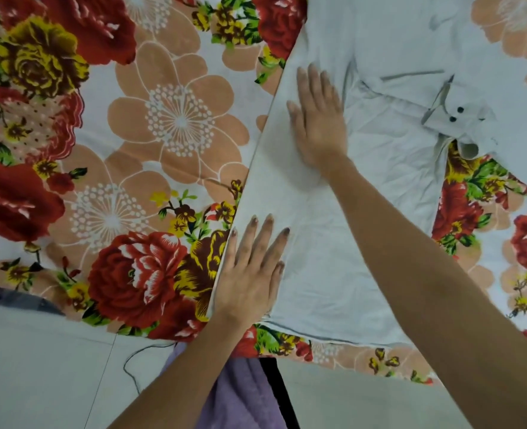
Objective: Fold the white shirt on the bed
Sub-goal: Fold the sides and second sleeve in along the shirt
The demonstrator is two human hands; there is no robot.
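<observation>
The white shirt [389, 168] lies spread on the floral bedsheet [138, 144], its collar and two dark buttons toward the right. One long folded edge runs diagonally from upper middle to lower left. My left hand [251, 270] lies flat with straight fingers on the shirt's near left corner, by that edge. My right hand [318, 119] presses flat on the cloth higher up, fingers spread, just inside the same edge. Neither hand grips any fabric.
The bed's near edge runs along the bottom, with pale floor [39, 366] below it. Purple clothing [240, 394] on my body shows at bottom centre. A thin dark cord [132, 360] lies on the floor. The bedsheet extends left and right of the shirt.
</observation>
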